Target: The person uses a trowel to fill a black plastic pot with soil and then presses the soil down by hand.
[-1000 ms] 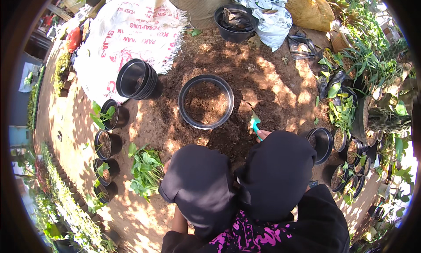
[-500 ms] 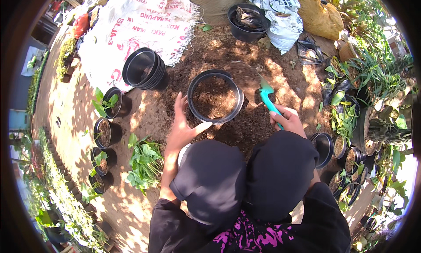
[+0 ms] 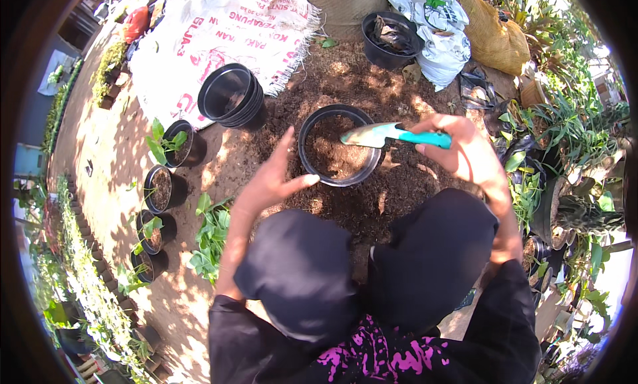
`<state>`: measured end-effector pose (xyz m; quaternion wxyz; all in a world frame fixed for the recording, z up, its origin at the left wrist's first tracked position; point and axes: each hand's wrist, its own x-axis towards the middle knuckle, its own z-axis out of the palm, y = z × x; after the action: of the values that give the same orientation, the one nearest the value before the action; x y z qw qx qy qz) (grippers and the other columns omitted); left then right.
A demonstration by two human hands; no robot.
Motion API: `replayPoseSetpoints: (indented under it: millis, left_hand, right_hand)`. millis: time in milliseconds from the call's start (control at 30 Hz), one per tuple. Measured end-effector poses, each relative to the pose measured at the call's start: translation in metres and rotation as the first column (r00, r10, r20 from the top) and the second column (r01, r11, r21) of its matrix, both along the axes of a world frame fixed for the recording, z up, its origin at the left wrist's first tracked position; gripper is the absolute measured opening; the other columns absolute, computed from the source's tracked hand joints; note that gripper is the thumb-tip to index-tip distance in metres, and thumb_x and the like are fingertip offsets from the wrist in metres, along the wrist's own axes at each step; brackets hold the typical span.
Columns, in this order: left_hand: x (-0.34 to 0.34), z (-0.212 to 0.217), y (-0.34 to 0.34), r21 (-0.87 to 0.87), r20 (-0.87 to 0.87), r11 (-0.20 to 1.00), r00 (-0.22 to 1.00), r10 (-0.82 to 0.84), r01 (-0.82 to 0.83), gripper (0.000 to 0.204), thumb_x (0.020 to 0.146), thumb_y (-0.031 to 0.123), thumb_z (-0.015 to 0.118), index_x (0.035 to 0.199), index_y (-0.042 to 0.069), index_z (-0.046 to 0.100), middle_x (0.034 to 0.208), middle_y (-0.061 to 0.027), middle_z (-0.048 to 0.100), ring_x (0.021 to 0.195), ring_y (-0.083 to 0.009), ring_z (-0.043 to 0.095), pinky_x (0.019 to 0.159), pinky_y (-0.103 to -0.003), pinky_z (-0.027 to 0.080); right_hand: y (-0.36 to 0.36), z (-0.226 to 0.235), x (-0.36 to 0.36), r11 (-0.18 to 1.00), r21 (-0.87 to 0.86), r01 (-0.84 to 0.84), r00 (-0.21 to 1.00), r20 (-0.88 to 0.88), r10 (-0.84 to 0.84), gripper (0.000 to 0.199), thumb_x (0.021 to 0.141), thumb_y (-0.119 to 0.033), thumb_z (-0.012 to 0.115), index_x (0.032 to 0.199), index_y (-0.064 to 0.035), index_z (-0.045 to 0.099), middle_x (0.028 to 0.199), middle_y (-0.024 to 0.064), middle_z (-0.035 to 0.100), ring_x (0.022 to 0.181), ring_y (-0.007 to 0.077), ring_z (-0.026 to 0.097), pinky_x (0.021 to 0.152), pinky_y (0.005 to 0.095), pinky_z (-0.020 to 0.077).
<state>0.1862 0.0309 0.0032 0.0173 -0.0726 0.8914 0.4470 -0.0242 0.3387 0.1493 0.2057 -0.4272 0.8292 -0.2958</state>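
Note:
A round black plant pot (image 3: 307, 164) stands on dark loose soil in front of my knees, with brown soil (image 3: 332, 148) inside it. My right hand (image 3: 458, 148) is closed around the teal handle of a hand trowel (image 3: 372, 135). The trowel's metal blade reaches over the right rim and is tilted above the soil in the pot. At the pot's left side is my left hand (image 3: 272, 178), thumb and fingers spread. Its thumb tip is close to the near left rim; whether it touches I cannot tell.
Nested black pots (image 3: 229, 98) stand beyond my left hand, next to a white printed sack (image 3: 219, 38). Several potted seedlings (image 3: 183, 144) line the left, with loose green cuttings (image 3: 211, 238) nearer. A black bucket (image 3: 392, 41) and white plastic bag (image 3: 438, 45) are at the back.
My right hand has lifted the trowel from the soil at the right and swung its blade over the pot. My left hand has stayed spread by the pot's left side.

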Motion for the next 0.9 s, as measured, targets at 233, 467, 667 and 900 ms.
replayPoseSetpoints:
  millis: [233, 467, 667, 900]
  left_hand:
    - [-0.069, 0.152, -0.032, -0.645, 0.402, 0.651, 0.902, -0.156, 0.400, 0.099, 0.087, 0.052, 0.075, 0.161, 0.008, 0.027, 0.149, -0.0206, 0.052, 0.133, -0.0363, 0.054, 0.113, -0.049, 0.039]
    - [-0.123, 0.086, 0.006, -0.636, 0.715, 0.301, 0.689, -0.118, 0.711, 0.149, 0.061, 0.077, 0.083, 0.165, 0.008, 0.001, 0.162, -0.0251, 0.031, 0.144, -0.0389, 0.044, 0.117, -0.053, 0.036]
    - [-0.083, 0.017, -0.003, -0.503, 0.432, 0.711, 0.855, -0.286, 0.491, 0.170, 0.045, 0.071, 0.094, 0.163, 0.007, -0.010, 0.156, -0.0346, 0.027, 0.138, -0.0469, 0.047, 0.111, -0.055, 0.040]
    - [-0.083, 0.007, -0.012, -0.419, 0.334, 0.798, 0.891, -0.308, 0.433, 0.172, 0.043, 0.059, 0.099, 0.161, 0.000, -0.012, 0.148, -0.0304, 0.035, 0.135, -0.0459, 0.048, 0.113, -0.051, 0.043]
  right_hand:
    - [-0.095, 0.013, -0.023, 0.865, 0.314, -0.392, 0.880, -0.146, 0.452, 0.023, 0.079, -0.014, 0.069, 0.100, -0.0069, 0.070, 0.089, 0.0150, 0.070, 0.089, 0.0364, 0.068, 0.079, 0.0453, 0.0540]
    - [-0.100, -0.072, -0.019, 0.769, -0.105, -0.631, 0.673, -0.566, 0.475, 0.011, 0.077, -0.013, 0.069, 0.085, -0.0062, 0.064, 0.073, 0.0099, 0.060, 0.072, 0.0299, 0.065, 0.066, 0.0410, 0.0558]
    - [-0.115, -0.042, 0.024, 0.883, 0.341, -0.322, 0.850, -0.306, 0.428, 0.023, 0.070, -0.014, 0.066, 0.088, -0.0017, 0.073, 0.085, 0.0238, 0.069, 0.081, 0.0409, 0.070, 0.074, 0.0485, 0.0578]
    - [-0.089, -0.027, -0.004, 0.786, -0.203, -0.584, 0.811, -0.196, 0.552, 0.015, 0.088, -0.011, 0.073, 0.094, -0.0036, 0.062, 0.089, 0.0106, 0.063, 0.083, 0.0321, 0.063, 0.073, 0.0437, 0.0516]
